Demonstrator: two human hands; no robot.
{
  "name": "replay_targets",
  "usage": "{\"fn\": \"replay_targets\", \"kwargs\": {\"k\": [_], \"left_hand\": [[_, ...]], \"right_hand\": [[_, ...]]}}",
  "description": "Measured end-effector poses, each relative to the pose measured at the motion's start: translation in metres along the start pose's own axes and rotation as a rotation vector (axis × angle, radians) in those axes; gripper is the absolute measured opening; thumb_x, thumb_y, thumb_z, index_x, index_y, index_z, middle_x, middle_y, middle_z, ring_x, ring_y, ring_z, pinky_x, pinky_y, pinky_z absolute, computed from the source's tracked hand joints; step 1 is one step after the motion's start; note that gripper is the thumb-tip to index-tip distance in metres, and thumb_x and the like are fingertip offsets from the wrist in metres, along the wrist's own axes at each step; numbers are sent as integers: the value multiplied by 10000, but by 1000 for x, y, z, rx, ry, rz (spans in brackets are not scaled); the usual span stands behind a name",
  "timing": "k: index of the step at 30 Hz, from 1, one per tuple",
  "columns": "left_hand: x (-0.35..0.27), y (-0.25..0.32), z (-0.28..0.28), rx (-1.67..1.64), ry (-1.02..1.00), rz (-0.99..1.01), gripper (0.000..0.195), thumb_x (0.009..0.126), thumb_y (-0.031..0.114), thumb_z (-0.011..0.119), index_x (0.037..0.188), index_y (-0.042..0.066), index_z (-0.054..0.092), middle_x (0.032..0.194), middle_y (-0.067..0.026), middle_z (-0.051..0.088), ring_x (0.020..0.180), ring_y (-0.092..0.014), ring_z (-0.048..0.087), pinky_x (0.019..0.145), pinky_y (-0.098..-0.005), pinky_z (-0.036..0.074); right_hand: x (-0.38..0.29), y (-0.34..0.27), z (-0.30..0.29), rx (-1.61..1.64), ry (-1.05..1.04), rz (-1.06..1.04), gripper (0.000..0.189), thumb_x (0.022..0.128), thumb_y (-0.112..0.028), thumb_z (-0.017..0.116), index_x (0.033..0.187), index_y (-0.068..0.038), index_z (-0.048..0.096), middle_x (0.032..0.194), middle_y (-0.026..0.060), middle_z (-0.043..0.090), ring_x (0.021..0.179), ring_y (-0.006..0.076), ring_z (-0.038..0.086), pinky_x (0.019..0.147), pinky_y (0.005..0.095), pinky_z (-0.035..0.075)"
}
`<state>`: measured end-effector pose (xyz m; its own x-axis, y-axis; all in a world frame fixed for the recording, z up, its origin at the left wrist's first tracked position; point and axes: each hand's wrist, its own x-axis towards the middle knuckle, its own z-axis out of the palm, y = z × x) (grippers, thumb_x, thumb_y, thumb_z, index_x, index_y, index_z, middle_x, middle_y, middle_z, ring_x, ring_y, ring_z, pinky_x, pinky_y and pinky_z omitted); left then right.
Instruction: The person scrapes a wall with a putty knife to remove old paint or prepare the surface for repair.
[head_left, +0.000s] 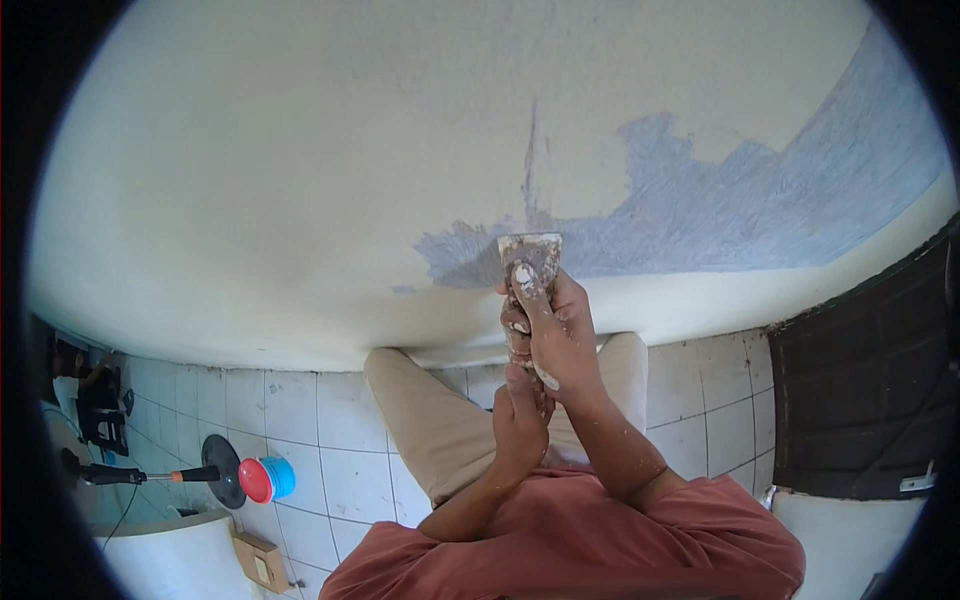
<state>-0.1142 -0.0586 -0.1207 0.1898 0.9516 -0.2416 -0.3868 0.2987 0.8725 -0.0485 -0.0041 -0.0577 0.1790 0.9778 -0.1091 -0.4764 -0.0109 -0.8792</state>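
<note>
A putty-caked scraper (534, 246) is held upright, its wide blade edge against or very near the cream-painted wall (300, 187). My right hand (566, 330) wraps the upper handle, the thumb pressed on the blade and smeared with white residue. Lower down, my left hand (520, 431) grips the handle's end, which its fingers mostly hide. Around and right of the blade, the paint gives way to a ragged bluish-grey patch (720, 202). A thin dark vertical scrape (531, 157) marks the wall above the blade.
A dark brown door (862, 390) stands at right. Left on the white tiled floor (349, 480) are a blue bucket (282, 478) with a red lid, a pedestal fan's round base (223, 471) and a cardboard box (260, 562). A person (69, 382) is at the far left.
</note>
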Motion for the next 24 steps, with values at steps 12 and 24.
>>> {"fn": "replay_targets", "kwargs": {"k": [12,24], "left_hand": [[-1,-1,2,71,-27,8,513,918,417,227,557,77,362,529,25,368,481,-59,299,426,-224,239],[-3,-1,4,55,-31,27,533,913,436,214,584,60,399,525,10,385,481,-70,317,431,-245,258]], "right_hand": [[-2,-11,-1,-22,84,5,172,872,-200,479,831,-34,494,564,-23,402,427,15,305,361,168,224],[-7,-12,-1,-7,70,-18,155,868,-171,483,830,-21,496,555,-25,369,405,19,272,345,178,194]]}}
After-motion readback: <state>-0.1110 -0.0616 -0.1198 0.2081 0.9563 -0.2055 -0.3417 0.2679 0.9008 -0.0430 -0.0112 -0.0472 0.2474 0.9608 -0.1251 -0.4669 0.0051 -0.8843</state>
